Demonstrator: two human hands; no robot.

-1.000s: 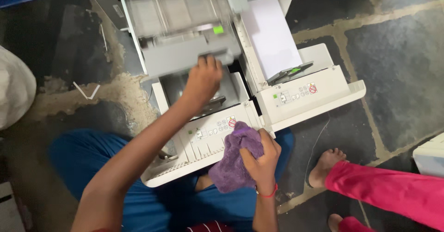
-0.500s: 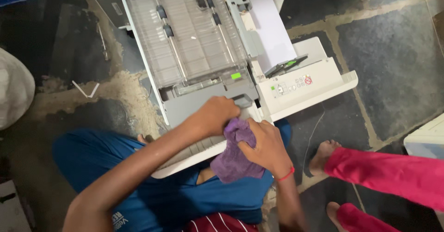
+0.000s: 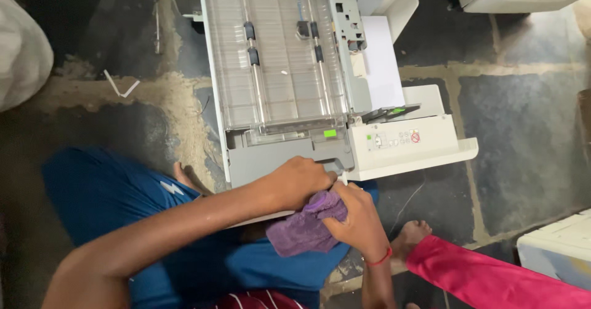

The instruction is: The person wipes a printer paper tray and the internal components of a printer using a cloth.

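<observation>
The open copier (image 3: pixel 289 75) fills the middle of the floor; its ribbed tray with black rollers (image 3: pixel 249 41) lies exposed, open to reach from above. Both hands crowd its near edge: the left hand (image 3: pixel 298 183) on the grey front panel (image 3: pixel 271 164), the right hand (image 3: pixel 357 220) gripping a purple cloth (image 3: pixel 305 229). Right of the control panel (image 3: pixel 406 141), dark stone floor (image 3: pixel 523 130) lies open. A pink-clad leg (image 3: pixel 486 278) and bare foot (image 3: pixel 414 235) block the near right. White cabinets, possibly more machines, close the far right corners.

A dark, worn stone floor (image 3: pixel 529 136) with pale sandy joints is carrying a large white and grey opened printer (image 3: pixel 295 87). Left of the printer, a bent white strip (image 3: pixel 120 87) is lying; right of it, a bare foot (image 3: pixel 414 235) is resting.
</observation>
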